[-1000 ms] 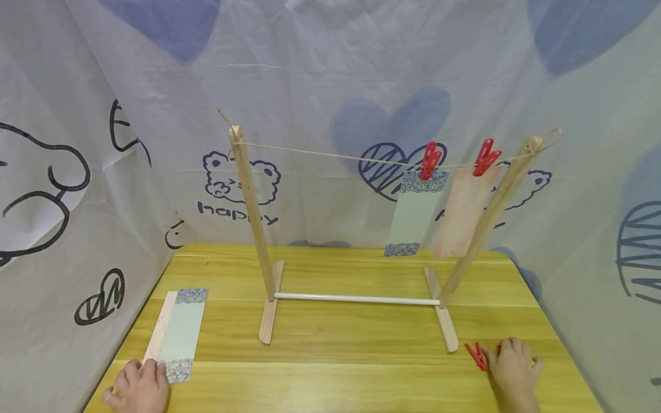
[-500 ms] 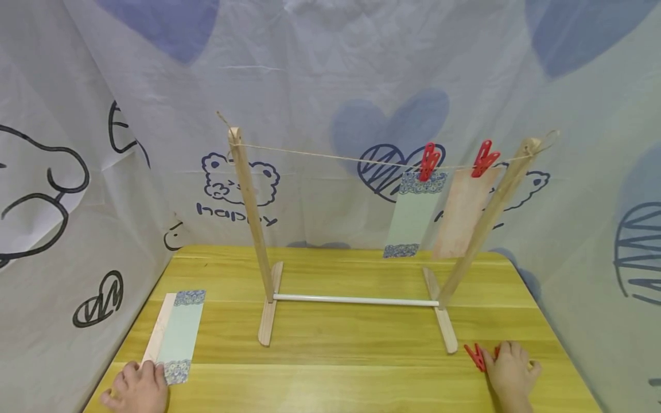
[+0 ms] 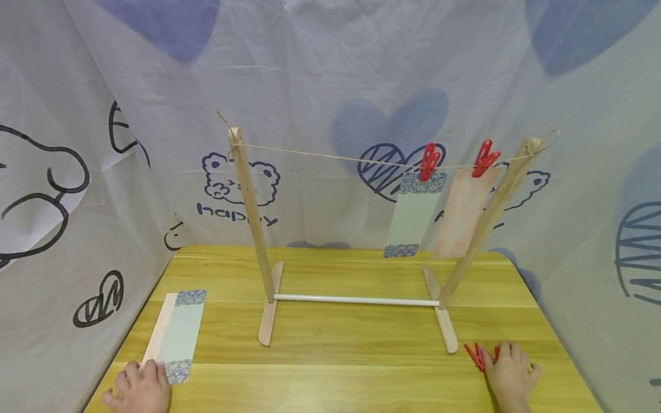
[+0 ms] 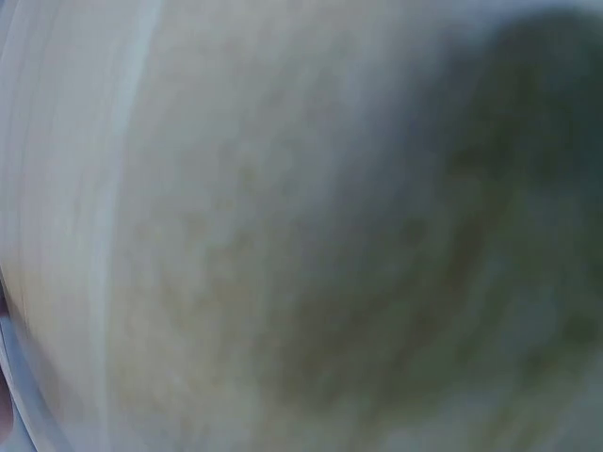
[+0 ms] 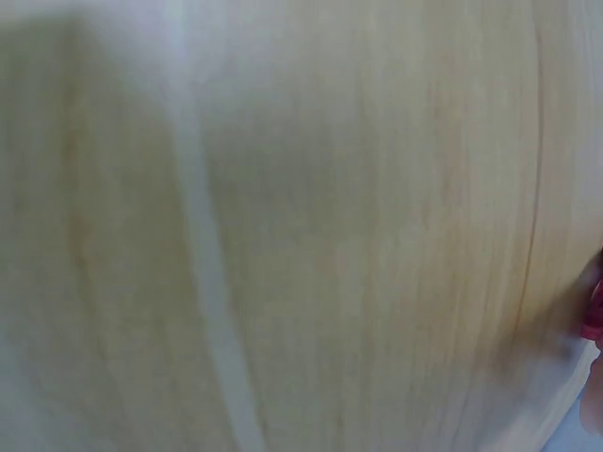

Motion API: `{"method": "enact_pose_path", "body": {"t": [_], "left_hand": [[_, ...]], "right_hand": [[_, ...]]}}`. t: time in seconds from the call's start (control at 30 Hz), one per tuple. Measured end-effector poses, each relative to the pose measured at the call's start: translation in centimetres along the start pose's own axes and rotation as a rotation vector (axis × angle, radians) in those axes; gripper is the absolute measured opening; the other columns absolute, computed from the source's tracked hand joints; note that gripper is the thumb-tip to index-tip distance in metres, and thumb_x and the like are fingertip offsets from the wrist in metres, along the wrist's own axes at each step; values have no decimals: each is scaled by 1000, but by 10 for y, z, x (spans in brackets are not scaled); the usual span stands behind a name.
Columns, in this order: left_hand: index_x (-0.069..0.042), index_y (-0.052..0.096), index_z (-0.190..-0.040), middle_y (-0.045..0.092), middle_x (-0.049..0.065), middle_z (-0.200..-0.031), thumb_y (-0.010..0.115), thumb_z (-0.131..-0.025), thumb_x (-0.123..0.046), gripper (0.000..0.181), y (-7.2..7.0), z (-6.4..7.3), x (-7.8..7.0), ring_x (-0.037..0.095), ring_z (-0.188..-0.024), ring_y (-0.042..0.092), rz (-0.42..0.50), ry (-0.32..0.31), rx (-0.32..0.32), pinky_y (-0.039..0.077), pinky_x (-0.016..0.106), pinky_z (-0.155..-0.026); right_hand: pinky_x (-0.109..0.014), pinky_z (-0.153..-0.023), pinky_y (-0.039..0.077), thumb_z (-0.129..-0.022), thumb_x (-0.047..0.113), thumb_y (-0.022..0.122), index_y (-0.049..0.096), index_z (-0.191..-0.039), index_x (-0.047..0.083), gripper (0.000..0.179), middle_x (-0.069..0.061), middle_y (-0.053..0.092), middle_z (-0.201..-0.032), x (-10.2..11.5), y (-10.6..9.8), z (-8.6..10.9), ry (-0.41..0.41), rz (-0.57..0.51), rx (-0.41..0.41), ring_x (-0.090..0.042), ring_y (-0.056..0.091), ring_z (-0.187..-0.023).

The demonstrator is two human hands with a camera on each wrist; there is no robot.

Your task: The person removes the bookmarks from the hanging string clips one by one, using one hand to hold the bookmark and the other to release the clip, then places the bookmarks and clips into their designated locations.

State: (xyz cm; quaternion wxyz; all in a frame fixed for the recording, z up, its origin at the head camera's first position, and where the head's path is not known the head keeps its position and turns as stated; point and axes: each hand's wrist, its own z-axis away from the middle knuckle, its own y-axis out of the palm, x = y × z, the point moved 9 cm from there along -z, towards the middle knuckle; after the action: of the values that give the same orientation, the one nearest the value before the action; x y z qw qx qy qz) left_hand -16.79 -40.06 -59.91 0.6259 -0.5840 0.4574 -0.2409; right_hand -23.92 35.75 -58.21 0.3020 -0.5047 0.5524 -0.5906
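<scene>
My left hand (image 3: pixel 140 390) lies at the lower left, fingertips on the near end of a pale pink paper strip (image 3: pixel 161 327) and beside a pale green strip (image 3: pixel 182 330) with blue patterned ends, which overlaps it. At the lower right, my right hand (image 3: pixel 510 373) rests on the table. A red clothespin (image 3: pixel 475 357) lies just left of its thumb. A second red clothespin (image 3: pixel 497 352) shows between thumb and forefinger, mostly hidden; whether it is pinched I cannot tell. In the right wrist view, a red piece (image 5: pixel 594 315) appears against a fingertip. The left wrist view is mostly blurred tabletop.
A wooden stand (image 3: pixel 253 223) with a white crossbar (image 3: pixel 356 299) carries a string (image 3: pixel 320 154). From it hang a green patterned strip (image 3: pixel 413 218) and a pink strip (image 3: pixel 461 218), each under a red clothespin. A printed cloth (image 3: pixel 310 74) surrounds the wooden table (image 3: pixel 330 355).
The head view has shifted very slightly. Both hands stay almost where they were; the strips and clothespins look unmoved.
</scene>
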Motion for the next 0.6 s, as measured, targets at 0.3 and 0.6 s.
{"method": "enact_pose_path", "body": {"t": [0.3, 0.6], "left_hand": [[0, 36, -88, 28, 27, -107, 38, -96, -17, 19, -1, 3, -3, 46, -103, 22, -11, 13, -59, 8, 62, -86], [0, 36, -88, 27, 27, -106, 36, -97, -20, 22, -1, 3, -3, 45, -102, 21, -36, 14, -37, 8, 61, -85]], "right_hand": [[-61, -86, 16, -91, 39, 51, 47, -102, -2, 42, -25, 42, -112, -5, 4, 3, 22, -24, -32, -42, 37, -104], [-61, -86, 16, -92, 38, 51, 45, -101, -3, 42, -26, 41, -112, -5, 5, 3, 29, -17, -19, -43, 36, -104]]}}
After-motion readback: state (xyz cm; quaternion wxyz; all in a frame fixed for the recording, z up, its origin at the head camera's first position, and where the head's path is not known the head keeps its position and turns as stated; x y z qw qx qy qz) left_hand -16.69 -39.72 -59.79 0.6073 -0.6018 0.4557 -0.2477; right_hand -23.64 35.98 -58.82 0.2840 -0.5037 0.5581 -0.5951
